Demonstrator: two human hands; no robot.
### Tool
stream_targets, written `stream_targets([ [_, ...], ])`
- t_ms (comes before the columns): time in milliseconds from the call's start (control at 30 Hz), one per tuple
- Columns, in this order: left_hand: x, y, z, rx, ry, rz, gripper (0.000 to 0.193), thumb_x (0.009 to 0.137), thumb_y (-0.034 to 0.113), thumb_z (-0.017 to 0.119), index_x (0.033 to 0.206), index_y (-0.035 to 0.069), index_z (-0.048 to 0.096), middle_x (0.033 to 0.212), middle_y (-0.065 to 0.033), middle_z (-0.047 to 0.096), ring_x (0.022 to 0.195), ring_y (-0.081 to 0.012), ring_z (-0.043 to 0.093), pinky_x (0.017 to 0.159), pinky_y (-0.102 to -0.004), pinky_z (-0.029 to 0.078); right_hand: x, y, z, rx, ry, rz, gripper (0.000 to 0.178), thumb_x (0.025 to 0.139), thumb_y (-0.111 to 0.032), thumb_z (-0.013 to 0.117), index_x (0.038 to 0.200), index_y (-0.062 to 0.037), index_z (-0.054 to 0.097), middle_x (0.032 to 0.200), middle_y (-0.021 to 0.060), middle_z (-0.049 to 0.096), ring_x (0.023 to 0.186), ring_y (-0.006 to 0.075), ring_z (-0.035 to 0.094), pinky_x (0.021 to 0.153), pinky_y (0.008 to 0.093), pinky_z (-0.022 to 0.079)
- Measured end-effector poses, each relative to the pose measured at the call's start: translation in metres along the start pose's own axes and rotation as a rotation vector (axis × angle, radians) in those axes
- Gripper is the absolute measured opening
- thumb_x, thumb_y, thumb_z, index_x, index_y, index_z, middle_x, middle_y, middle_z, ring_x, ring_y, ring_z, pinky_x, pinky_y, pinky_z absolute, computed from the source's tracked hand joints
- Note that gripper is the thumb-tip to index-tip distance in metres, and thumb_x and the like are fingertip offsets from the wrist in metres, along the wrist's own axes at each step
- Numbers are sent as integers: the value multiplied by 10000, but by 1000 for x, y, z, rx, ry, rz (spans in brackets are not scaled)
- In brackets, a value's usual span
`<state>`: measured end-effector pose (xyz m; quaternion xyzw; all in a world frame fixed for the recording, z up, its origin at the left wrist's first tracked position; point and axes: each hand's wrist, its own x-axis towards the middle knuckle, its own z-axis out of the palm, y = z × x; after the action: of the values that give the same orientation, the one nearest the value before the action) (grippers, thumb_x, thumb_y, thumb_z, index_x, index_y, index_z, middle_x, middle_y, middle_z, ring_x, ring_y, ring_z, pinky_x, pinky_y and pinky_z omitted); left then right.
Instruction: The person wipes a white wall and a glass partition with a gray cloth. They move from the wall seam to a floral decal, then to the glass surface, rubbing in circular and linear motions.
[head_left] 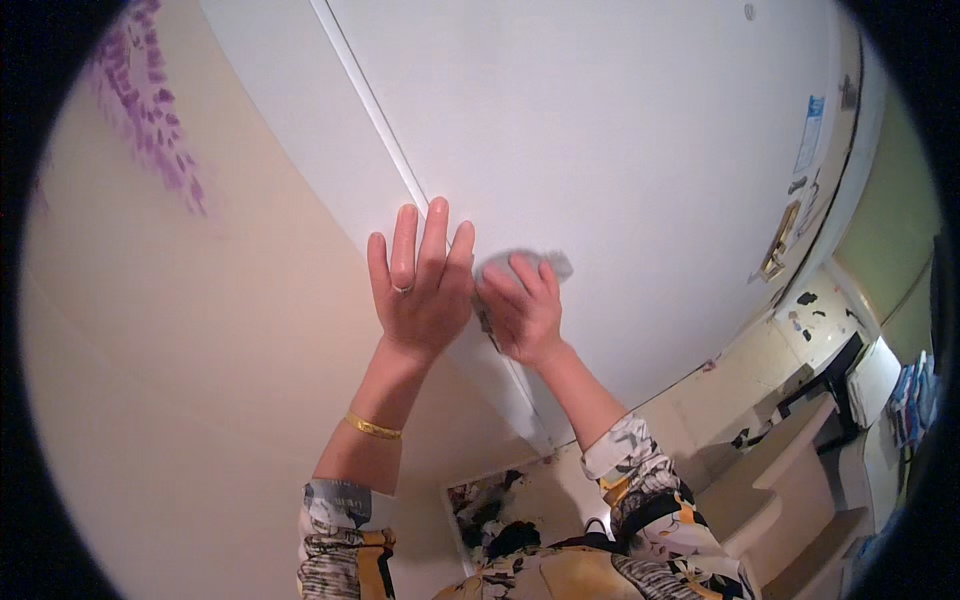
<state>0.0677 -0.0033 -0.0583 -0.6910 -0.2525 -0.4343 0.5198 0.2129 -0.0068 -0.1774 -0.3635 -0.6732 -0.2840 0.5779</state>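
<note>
A large white door (600,170) fills the middle, with a narrow strip of trim (365,95) running down its left edge. My left hand (425,290) lies flat by that edge, fingers spread, wearing a ring and a gold bracelet (373,427). Beside it, my right hand (525,312) presses a grey cloth (556,264) against the door's surface; this hand is a little blurred and covers most of the cloth. A hinge (487,325) shows partly between the two hands.
Left of the door stands a beige wall with painted purple flowers (150,110). On the door's far right are a gold handle (778,240) and a blue-and-white sticker (810,133). Beige furniture (770,480) and folded clothes (912,400) stand at the lower right. A dark-patterned mat (500,510) lies below.
</note>
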Motion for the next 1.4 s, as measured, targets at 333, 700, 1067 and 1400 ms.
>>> stream_targets([
  [333, 3, 5, 12, -12, 2, -7, 297, 908, 199, 629, 1203, 167, 625, 1424, -78, 512, 1350, -311, 414, 1108, -529, 284, -126, 18, 6, -135, -106, 45, 334, 814, -201, 643, 1141, -167, 706, 1330, 19, 595, 1250, 296, 502, 1104, 495, 300],
  [700, -14, -9, -4, -23, -18, -45, 374, 873, 182, 652, 1243, 190, 608, 1457, -55, 487, 1345, -334, 422, 1106, -536, 275, -5, 86, -39, -256, 195, 41, 475, 787, -181, 573, 1258, -141, 620, 1410, 80, 535, 1369, 360, 424, 1156, 572, 235],
  [1067, -3, -5, 1, -62, -23, -27, 330, 887, 188, 646, 1214, 169, 614, 1458, -69, 480, 1331, -347, 422, 1067, -532, 303, -30, 97, -21, -264, 503, 484, 538, 912, -153, 474, 1417, 30, 455, 1498, 210, 423, 1437, 408, 318, 1176, 563, 182],
  [1400, -6, -1, 2, -49, 0, -33, 327, 881, 210, 651, 1203, 157, 634, 1439, -97, 523, 1366, -350, 412, 1128, -554, 266, 69, 74, -52, -194, 126, -107, 485, 787, -195, 621, 1272, -179, 628, 1413, 53, 534, 1361, 307, 440, 1141, 553, 264],
])
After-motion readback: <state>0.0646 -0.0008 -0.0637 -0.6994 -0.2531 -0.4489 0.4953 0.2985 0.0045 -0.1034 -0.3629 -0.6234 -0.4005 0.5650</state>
